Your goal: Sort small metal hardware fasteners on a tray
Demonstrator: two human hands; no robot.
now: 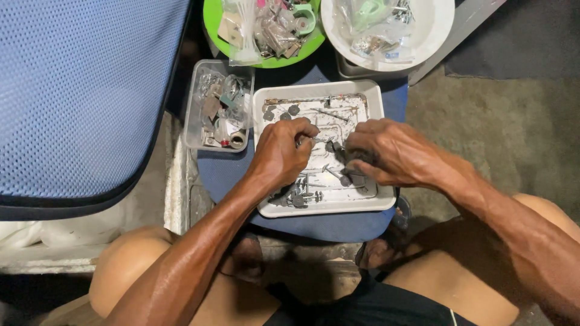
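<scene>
The left hand (283,151) pinches a thin metal screw (316,140) between thumb and fingertips, its grip pressed together on the shank, while the right hand (386,152) curls its fingers around a small dark washer-headed piece (336,147) just beside that pinch; whether the right grip is fully clamped cannot be told, since the fingers hide it. Both hands hang low over the white rectangular tray (374,96), where more roofing screws with grey rubber washers (299,198) lie scattered beneath and behind the left grip. Such screws are likely light, stiff and hard, slippery on the smooth shank and easier to hold at the wide washer or head; the rubber washers are probably soft and can slide off. The tray looks smooth and shallow, so loose pieces may roll. It rests on a blue stool top (326,228) serving as the worktop. Beyond the left grip stands a clear plastic box (192,115) of odd hardware, farther off a green bowl (211,18) and a white bowl (441,24) with bagged parts. A blue mesh chair back (84,96) fills the far left; bare concrete floor (483,121) lies to the right.
</scene>
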